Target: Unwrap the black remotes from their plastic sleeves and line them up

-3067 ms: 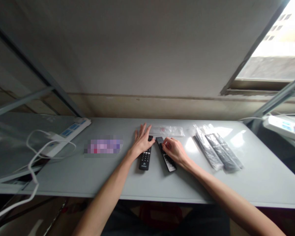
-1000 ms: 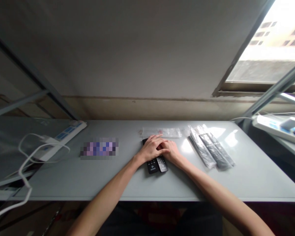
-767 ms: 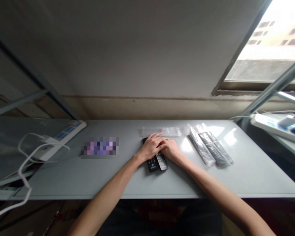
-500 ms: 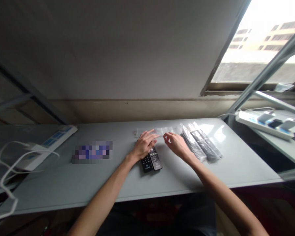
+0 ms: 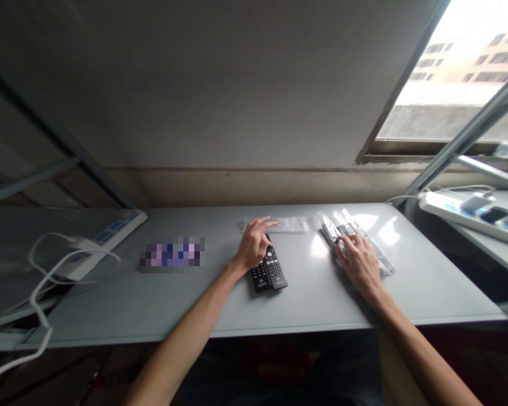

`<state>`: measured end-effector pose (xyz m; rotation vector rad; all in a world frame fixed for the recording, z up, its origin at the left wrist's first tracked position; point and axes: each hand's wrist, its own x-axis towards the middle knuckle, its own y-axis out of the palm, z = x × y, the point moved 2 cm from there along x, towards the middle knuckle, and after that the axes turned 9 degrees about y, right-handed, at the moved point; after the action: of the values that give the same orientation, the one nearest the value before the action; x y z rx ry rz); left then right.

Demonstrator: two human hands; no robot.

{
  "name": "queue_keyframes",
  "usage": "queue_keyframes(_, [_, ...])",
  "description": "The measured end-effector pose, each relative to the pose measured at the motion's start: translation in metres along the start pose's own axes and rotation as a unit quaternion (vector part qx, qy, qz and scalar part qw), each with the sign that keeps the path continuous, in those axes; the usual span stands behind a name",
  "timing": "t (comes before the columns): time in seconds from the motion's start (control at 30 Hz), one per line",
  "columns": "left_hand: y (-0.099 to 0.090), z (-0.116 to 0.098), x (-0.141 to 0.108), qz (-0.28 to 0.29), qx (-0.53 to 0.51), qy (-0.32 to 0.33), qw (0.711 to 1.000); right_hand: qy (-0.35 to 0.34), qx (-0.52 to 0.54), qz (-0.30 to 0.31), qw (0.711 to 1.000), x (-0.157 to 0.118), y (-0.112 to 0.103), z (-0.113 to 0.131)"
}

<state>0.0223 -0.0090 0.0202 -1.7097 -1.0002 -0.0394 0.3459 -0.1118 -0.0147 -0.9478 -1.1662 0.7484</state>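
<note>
Two black remote controls point(image 5: 276, 270) lie side by side on the grey table, their upper ends partly covered by my left hand point(image 5: 254, 243). Its fingers are apart and stretch over the remotes, with the thumb bent down beside them. Farther right, my right hand point(image 5: 359, 259) rests on dark remote controls in clear plastic bags point(image 5: 383, 260). Its fingers curl down onto one of the bagged remotes and hide part of it. An emptied-looking flat clear plastic bag point(image 5: 294, 224) lies behind the loose remotes.
A blurred-out purple item point(image 5: 172, 255) lies on the table at left. White power strips point(image 5: 104, 242) with cables stand at the left edge and beyond the right edge point(image 5: 444, 210). Metal frame posts point(image 5: 432, 175) rise at both sides, and a wall runs along the back.
My right hand has moved right, from near the loose remotes onto the bagged ones. My left hand stays over the loose remotes, and more of them shows. The view has shifted slightly.
</note>
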Motion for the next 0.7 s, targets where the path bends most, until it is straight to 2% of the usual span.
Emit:
queue_keyframes(0.13, [-0.006, 0.0, -0.002, -0.039, 0.024, -0.016, 0.999, -0.006, 0.038, -0.025, 0.999, -0.003, -0.005, 0.007])
queue_keyframes(0.2, [-0.006, 0.001, -0.002, -0.046, 0.038, -0.016, 0.998, -0.023, 0.088, -0.047, 0.995, -0.005, -0.012, 0.018])
queue_keyframes(0.27, [-0.004, 0.001, -0.002, -0.061, 0.047, 0.008, 0.997, -0.066, 0.166, -0.063, 0.982, -0.007, -0.019, 0.04])
queue_keyframes(0.37, [0.005, -0.001, -0.001, -0.081, 0.047, 0.076, 0.993, -0.178, 0.297, -0.042, 0.937, -0.004, -0.023, 0.09])
queue_keyframes(0.43, [0.013, -0.003, -0.001, -0.087, 0.04, 0.101, 0.99, -0.245, 0.342, -0.025, 0.907, 0.004, -0.021, 0.127])
queue_keyframes(0.53, [0.022, 0.0, -0.002, -0.089, 0.021, 0.097, 0.991, -0.317, 0.371, 0.013, 0.873, 0.021, -0.011, 0.169])
queue_keyframes(0.6, [0.025, 0.005, -0.005, -0.089, 0.016, 0.081, 0.993, -0.337, 0.38, 0.035, 0.861, 0.03, -0.002, 0.184])
queue_keyframes(0.7, [0.027, 0.01, -0.007, -0.077, 0.006, 0.067, 0.995, -0.34, 0.397, 0.038, 0.852, 0.036, 0.008, 0.188])
